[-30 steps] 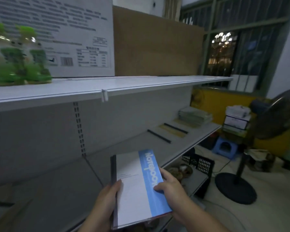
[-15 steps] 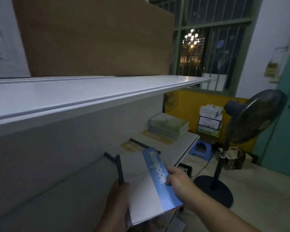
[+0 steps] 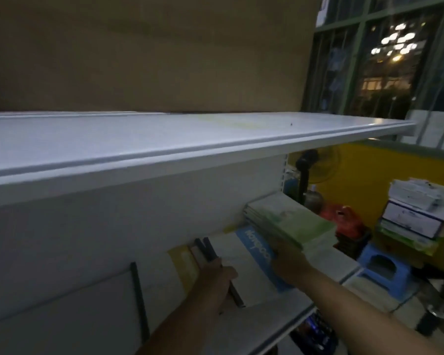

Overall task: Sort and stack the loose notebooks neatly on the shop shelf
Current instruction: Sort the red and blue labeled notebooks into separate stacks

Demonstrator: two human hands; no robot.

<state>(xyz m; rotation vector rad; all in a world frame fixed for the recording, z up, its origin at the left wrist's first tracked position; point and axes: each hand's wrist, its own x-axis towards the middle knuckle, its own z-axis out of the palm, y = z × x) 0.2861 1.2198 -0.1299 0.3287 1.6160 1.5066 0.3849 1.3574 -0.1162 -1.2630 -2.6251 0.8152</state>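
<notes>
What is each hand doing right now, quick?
Left hand: holding the notebook by its dark spine.
Right hand: on the notebook's blue edge; grip too blurred to tell.

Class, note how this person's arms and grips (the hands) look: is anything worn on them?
The left forearm and right forearm are bare to the frame edge; no sleeve shows. The left grip and right grip are ungloved hands. No watch, bracelet or ring is visible, though the picture is dim and blurred.
</notes>
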